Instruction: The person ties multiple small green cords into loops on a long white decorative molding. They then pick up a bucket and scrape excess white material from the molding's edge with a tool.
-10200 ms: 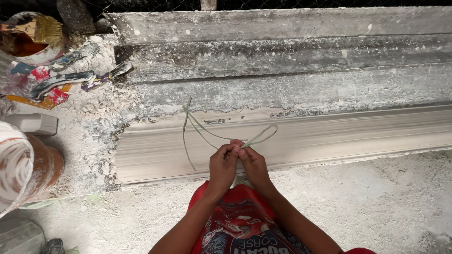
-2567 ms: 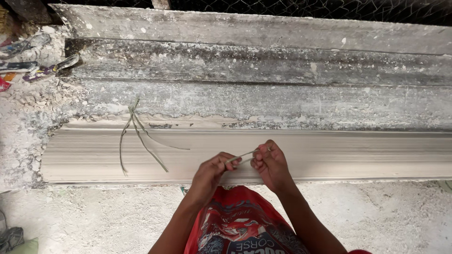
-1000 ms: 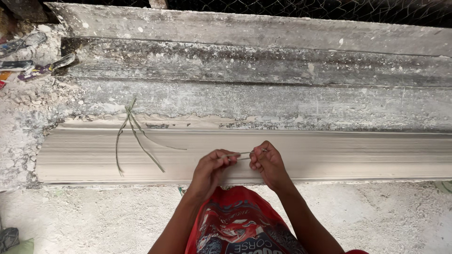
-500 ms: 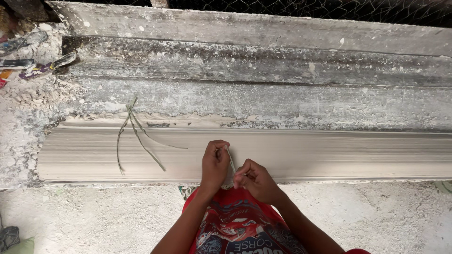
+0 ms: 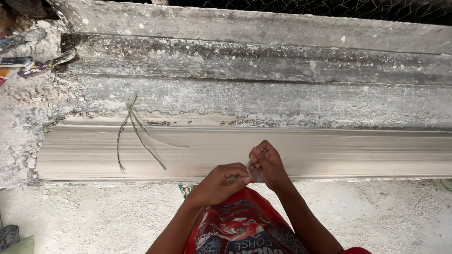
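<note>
My left hand (image 5: pixel 221 181) and my right hand (image 5: pixel 267 163) meet over the front edge of a long pale moulded plaster strip (image 5: pixel 358 153). Both pinch a short thin greenish fibre strand (image 5: pixel 250 165) that runs between the fingertips. My left hand sits lower, my right one a little higher. A bunch of similar thin strands (image 5: pixel 136 134) is stuck to the strip farther left, fanning downward. A red printed garment (image 5: pixel 238 226) covers my lap below the hands.
A rough grey stepped concrete form (image 5: pixel 263 61) runs behind the strip. Small hand tools (image 5: pixel 44 63) lie in plaster debris at the upper left. Dusty white ground (image 5: pixel 94 221) spreads in front. Dark wire mesh (image 5: pixel 329 7) lines the top edge.
My hands have shifted slightly right and swapped heights: the left dropped low, the right rose. The strand between them now runs more upright than a second ago.
</note>
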`<state>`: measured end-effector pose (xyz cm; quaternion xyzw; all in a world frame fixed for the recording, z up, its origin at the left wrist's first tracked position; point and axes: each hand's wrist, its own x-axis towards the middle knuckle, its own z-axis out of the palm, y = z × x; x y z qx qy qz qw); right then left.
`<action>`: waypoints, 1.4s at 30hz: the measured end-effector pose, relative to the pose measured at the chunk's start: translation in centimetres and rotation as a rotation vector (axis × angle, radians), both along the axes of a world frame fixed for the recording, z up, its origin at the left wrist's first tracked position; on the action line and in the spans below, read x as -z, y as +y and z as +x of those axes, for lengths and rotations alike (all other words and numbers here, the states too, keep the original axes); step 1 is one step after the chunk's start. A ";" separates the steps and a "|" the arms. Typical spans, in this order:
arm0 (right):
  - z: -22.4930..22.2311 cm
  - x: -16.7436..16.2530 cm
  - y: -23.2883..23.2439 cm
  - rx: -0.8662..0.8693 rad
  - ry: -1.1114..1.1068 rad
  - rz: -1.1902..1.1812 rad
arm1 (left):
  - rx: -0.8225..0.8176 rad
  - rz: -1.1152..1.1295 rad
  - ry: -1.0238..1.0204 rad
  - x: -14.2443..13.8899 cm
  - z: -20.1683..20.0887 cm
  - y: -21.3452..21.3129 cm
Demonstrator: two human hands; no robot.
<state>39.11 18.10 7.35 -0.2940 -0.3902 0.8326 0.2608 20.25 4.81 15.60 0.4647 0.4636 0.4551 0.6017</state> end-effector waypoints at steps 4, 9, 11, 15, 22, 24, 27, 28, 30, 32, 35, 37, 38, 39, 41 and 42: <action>0.1 -0.6 -0.1 0.036 0.074 -0.006 | -0.203 -0.003 0.113 1.7 0.7 0.5; 0.4 -1.3 -2.2 -0.220 -0.034 0.377 | -0.608 -0.274 -0.056 4.5 0.7 2.1; 0.3 -1.3 -2.9 -0.287 -0.111 0.369 | -0.692 -0.274 -0.163 4.9 0.5 2.6; 0.3 -1.1 -1.6 -0.119 -0.164 0.281 | -0.634 -0.337 -0.440 4.5 0.0 2.5; 0.8 -0.8 -0.4 -0.017 0.008 0.080 | -0.066 0.064 -0.595 2.7 0.1 -0.3; 0.7 -1.0 -0.9 -0.038 0.091 0.057 | 0.060 0.173 -0.448 2.5 0.3 -0.3; 0.4 -1.2 -1.0 0.025 0.111 -0.003 | 0.050 0.003 -0.248 2.5 0.6 0.2; 0.4 -1.3 -1.0 0.030 0.109 0.038 | -0.009 -0.044 -0.201 2.6 0.7 0.3; 0.4 -1.3 -1.1 0.045 0.100 0.119 | -0.121 -0.138 -0.111 3.0 0.8 0.7; 0.7 -1.2 -1.7 -0.006 0.067 0.196 | -0.268 -0.254 -0.109 3.6 0.7 1.3; 1.1 -0.9 -3.5 -0.198 -0.045 0.405 | -0.537 -0.362 -0.175 4.4 0.4 2.5; 1.1 -0.6 -3.9 -0.260 -0.070 0.435 | -0.633 -0.315 -0.152 4.7 0.2 2.9; 1.2 -0.5 -3.8 -0.240 -0.047 0.381 | -0.632 -0.243 -0.097 4.7 0.1 2.9; 1.1 -0.4 -3.5 -0.222 -0.021 0.330 | -0.633 -0.168 -0.042 4.8 0.0 2.9; 1.5 -0.4 -1.9 -0.121 -0.062 0.321 | -0.471 -0.260 -0.256 4.7 -0.7 2.4; 1.7 -0.4 -1.4 -0.067 -0.087 0.312 | -0.384 -0.311 -0.364 4.7 -1.0 2.0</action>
